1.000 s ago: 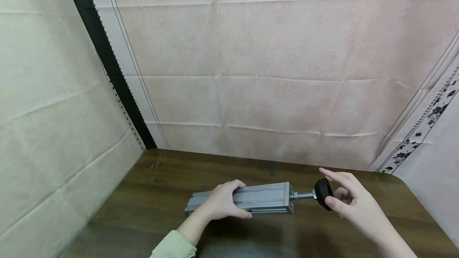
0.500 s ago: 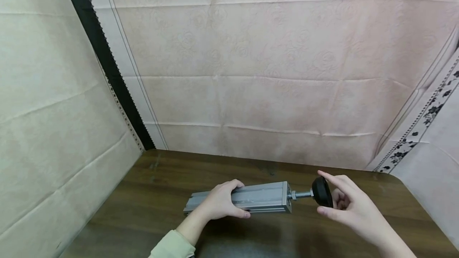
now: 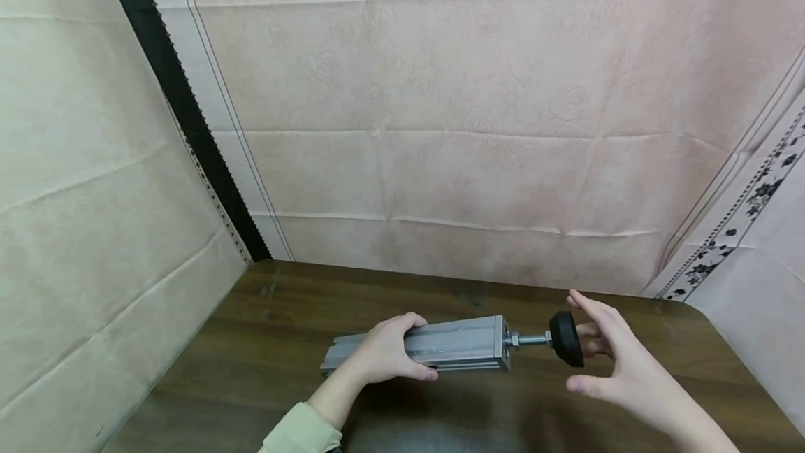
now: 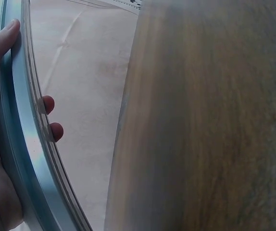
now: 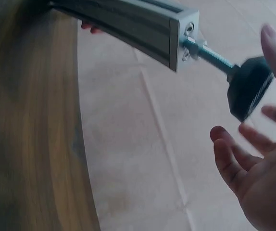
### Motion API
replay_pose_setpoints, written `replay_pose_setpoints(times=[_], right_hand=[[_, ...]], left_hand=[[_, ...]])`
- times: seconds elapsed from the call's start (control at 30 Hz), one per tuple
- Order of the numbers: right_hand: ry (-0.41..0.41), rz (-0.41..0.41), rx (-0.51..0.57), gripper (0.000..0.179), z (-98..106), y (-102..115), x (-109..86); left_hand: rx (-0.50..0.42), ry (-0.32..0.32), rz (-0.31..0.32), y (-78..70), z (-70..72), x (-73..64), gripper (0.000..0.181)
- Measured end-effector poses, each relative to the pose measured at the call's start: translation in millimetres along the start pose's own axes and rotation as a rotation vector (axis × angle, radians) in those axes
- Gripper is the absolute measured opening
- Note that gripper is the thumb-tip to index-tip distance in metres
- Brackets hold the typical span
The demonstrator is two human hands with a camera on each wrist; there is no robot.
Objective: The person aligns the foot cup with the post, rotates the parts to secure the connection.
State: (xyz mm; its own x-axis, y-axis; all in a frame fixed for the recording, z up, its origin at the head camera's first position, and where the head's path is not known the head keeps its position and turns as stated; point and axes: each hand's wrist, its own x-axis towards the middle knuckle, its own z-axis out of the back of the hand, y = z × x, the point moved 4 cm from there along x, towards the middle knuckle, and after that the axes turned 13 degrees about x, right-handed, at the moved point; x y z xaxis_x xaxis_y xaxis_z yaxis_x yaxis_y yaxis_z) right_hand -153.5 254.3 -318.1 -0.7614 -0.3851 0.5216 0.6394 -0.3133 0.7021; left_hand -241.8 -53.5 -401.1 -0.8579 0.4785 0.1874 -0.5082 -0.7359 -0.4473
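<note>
My left hand point(image 3: 386, 351) grips a grey aluminium profile point(image 3: 462, 343) around its middle, thumb on the near side. It holds the piece roughly level above the table. From the profile's right end a threaded rod point(image 3: 533, 340) sticks out, with a nut against the end plate. A black round levelling foot point(image 3: 566, 339) is at the rod's tip. Around this foot my right hand point(image 3: 619, 365) is spread, thumb well apart from it. In the right wrist view the black foot point(image 5: 248, 89) stands beside loosely bent fingers; contact with the farther fingers is unclear.
The brown wood-grain table point(image 3: 264, 341) lies below both hands. A pale patterned cloth point(image 3: 440, 159) hangs behind its far edge, and light cloths close off the left and right sides. A black strip point(image 3: 207, 138) runs down the left corner.
My right hand's thumb and fingers have come off the black foot and spread wider. The foot looks turned to a different angle. My left hand keeps its grip on the profile.
</note>
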Motion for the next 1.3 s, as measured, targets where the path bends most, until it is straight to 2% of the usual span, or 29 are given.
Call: replay_pose_setpoints(times=[0.1, 0.33, 0.57, 0.73, 0.9, 1.13, 1.3], right_hand=[[0.046, 0.028, -0.035, 0.11, 2.8, -1.1, -3.6], [0.127, 0.145, -0.043, 0.089, 4.3, 1.0, -6.1], [0.138, 0.171, -0.097, 0.079, 7.7, 1.7, -4.2], [0.126, 0.189, -0.069, 0.077, 7.7, 2.1, -2.7], [0.08, 0.14, -0.02, 0.074, 7.0, -1.1, -1.2], [-0.063, -0.034, 0.011, 0.058, 5.8, -8.4, 2.5], [-0.086, -0.145, 0.029, 0.04, 4.0, -13.4, 4.2]], left_hand=[[0.007, 0.004, 0.001, -0.3, 0.1, 0.8, 0.068], [0.013, 0.035, 0.02, -0.8, -0.5, 1.3, 0.07], [0.019, 0.038, 0.018, -1.2, -0.7, 1.1, 0.071], [0.025, 0.034, 0.011, -1.5, -0.5, 0.8, 0.071], [0.024, 0.046, 0.014, -1.1, -1.5, 0.0, 0.072], [0.036, 0.038, 0.012, -1.9, -1.7, 0.9, 0.073], [0.042, 0.034, 0.008, -2.5, -1.5, 1.2, 0.073]])
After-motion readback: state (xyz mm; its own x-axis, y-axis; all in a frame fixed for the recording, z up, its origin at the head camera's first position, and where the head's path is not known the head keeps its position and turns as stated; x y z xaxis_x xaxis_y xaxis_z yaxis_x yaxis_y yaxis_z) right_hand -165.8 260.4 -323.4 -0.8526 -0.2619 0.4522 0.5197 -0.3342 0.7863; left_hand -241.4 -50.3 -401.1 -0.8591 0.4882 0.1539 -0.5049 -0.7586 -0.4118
